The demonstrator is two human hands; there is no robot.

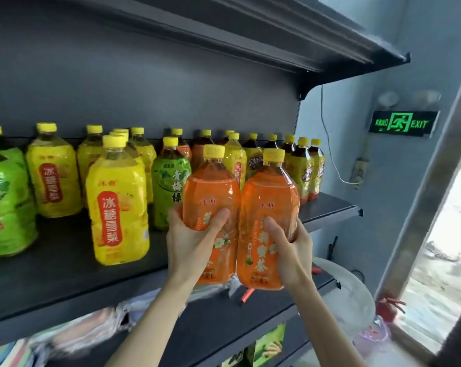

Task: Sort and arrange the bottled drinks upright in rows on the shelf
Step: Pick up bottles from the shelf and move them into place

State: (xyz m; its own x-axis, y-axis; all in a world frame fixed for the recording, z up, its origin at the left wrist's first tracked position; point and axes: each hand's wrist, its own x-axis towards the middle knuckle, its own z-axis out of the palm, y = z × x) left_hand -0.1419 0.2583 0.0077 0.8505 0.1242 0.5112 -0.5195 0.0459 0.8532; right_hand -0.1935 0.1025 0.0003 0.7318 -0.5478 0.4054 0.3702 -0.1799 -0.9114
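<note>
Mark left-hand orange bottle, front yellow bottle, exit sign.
left-hand orange bottle [211, 189], head view, shoulder above label.
front yellow bottle [110, 221], head view, red label.
exit sign [401, 122], head view, green running figure.

Bright daylight from the doorway [441, 247] at right, blown out, back panel [118, 83] dim grey, sheen on the orange bottles [269, 192], packets [91, 327] below smeared by blur, wide-angle curving at edges, exit sign [404, 122] glowing

Here are two yellow-capped bottles, the left orange bottle [211, 186] in the left grip [195, 242] and the right orange bottle [269, 197] in the right grip [290, 250], upright and touching side by side at the front edge of the dark shelf [65, 276], where yellow bottles [118, 202], a green bottle [169, 186] and dark-tea bottles [301, 168] stand upright behind.
</note>
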